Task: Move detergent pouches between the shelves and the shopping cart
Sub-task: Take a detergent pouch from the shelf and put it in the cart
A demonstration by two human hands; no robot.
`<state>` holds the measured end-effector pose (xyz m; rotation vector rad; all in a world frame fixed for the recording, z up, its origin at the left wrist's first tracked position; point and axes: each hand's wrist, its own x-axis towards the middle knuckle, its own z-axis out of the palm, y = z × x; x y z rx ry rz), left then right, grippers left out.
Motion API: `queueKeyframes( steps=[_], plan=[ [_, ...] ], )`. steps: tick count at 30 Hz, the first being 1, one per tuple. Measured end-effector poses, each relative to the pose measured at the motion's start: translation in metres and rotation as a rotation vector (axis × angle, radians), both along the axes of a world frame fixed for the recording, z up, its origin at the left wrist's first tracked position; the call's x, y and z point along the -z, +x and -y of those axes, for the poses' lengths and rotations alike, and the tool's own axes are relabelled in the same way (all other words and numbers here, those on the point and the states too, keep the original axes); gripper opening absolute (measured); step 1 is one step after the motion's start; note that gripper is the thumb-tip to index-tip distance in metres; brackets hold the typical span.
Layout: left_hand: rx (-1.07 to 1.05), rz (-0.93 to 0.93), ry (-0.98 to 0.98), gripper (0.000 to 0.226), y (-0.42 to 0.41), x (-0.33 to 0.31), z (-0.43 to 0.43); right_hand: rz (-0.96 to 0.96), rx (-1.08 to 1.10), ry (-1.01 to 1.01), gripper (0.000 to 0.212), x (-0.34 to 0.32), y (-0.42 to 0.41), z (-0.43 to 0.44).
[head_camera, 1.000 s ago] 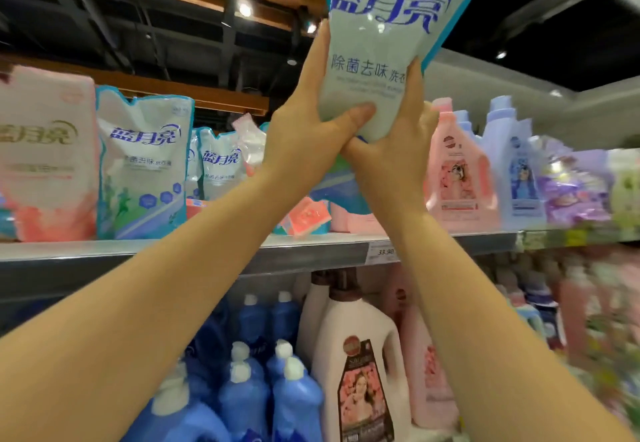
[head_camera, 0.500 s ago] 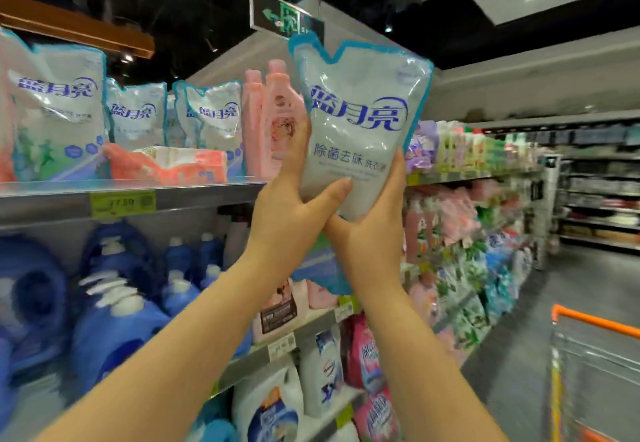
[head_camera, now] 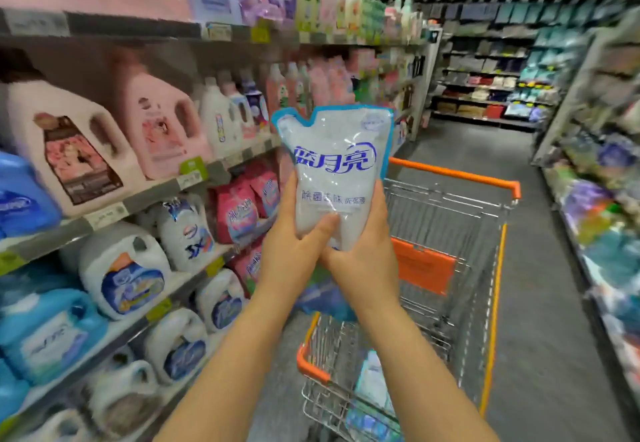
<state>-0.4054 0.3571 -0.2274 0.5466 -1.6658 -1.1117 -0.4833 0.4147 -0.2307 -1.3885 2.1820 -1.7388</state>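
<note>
Two hands, L hand & R hand, curl round pouch base; soft bag would prob. sag otherwise. I hold it upright near cart, prob. for drop-in.

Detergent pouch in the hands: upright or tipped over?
Upright. The pouch has its notched top uppermost; left hand and right hand hold its bottom.
</note>
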Motion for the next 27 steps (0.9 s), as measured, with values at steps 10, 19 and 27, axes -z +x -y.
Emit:
queueKeyframes(
  steps=[10, 19, 27],
  plan=[
    [0.277, 0.200, 0.350, 0.060, -0.148, 0.152, -0.034, 0.384, 0.167, 0.289, 0.099, 0.127, -0.118, -0.064],
    [0.362, 0.444, 0.723, 0.072, -0.235, 0.293, 0.049, 0.663, 0.194, 0.438, 0.099, 0.259, -0.200, 0.008],
    [0.187, 0.968, 0.926, 0.072, -0.238, 0.398, 0.092, 0.990, 0.089, 0.732, 0.060, 0.384, -0.203, 0.067]
  ],
)
